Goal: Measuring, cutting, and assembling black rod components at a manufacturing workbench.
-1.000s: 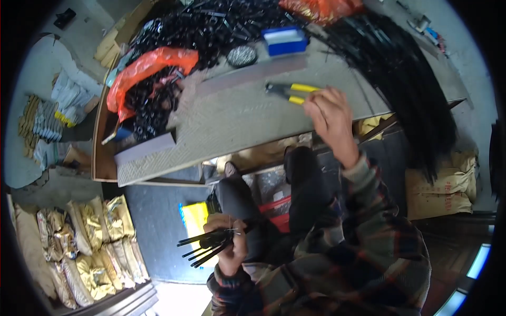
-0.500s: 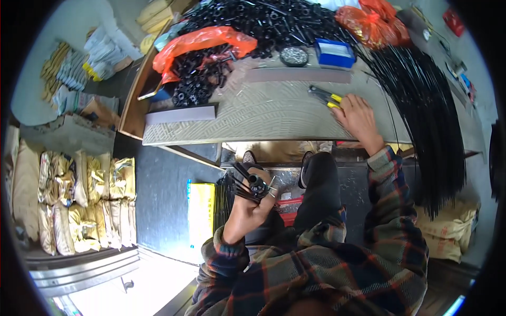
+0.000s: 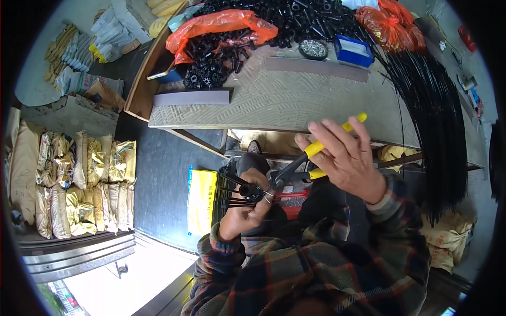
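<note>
My left hand (image 3: 240, 220) is closed round a black tubular plastic part (image 3: 253, 191), with several thin black rods sticking out to its left. Thin bright metal wire ends (image 3: 268, 197) stand out at the part's right side. A pair of pliers (image 3: 288, 173) with dark jaws and yellow grips is in my right hand (image 3: 352, 164), one grip lying between the fingers and the other under the palm. The handles are spread, and the jaws point left, at or very near the wire ends. Whether they touch the wire I cannot make out.
A table (image 3: 295, 113) lies ahead with a heap of black plastic parts (image 3: 311, 23), a red bag (image 3: 221, 23), a dish of small metal pieces (image 3: 313, 49) and a blue box (image 3: 353, 51). Long black rods (image 3: 435, 131) hang over its right side. A yellow package (image 3: 203, 203) stands at left.
My right hand has picked up the pliers from the table and brought them down and left to the part in my left hand. The view has shifted slightly.
</note>
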The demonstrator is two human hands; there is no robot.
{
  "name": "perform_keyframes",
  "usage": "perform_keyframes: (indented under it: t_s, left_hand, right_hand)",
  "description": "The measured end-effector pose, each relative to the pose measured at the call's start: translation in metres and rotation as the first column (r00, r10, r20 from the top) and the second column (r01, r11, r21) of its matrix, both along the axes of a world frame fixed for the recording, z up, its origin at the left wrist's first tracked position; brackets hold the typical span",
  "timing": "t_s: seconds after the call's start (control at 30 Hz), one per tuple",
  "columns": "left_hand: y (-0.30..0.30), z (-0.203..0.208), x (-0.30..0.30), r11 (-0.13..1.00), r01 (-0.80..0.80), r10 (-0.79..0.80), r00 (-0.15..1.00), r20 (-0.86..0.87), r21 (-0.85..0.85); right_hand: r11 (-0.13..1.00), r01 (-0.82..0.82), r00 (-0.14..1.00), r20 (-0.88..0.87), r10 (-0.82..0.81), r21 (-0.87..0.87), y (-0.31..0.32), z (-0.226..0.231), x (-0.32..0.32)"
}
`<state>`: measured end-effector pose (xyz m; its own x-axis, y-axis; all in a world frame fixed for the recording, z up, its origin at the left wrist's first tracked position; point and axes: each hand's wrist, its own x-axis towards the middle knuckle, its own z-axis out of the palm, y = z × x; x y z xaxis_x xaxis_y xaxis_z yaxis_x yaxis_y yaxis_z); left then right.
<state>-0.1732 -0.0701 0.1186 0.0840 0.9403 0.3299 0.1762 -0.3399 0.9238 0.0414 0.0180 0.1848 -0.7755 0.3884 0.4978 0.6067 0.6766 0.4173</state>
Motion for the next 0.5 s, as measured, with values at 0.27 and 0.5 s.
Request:
perform_keyframes:
  t_s: [0.27, 0.5]
  left_hand:
    - [-0.002, 0.001, -0.009, 0.998, 0.052, -0.053, 0.998, 0.041, 0.020]
    - [-0.001, -0.003, -0.009, 0.987, -0.012, 0.007, 0.999, 0.031, 0.161]
  right_hand:
    - [0.866, -0.052, 0.994, 0.109, -0.003, 0.497, 0.009, -0.009, -0.006]
    - [0.933, -0.043, 0.998, 0.047, 0.028, 0.358, -0.004, -0.017, -0.014]
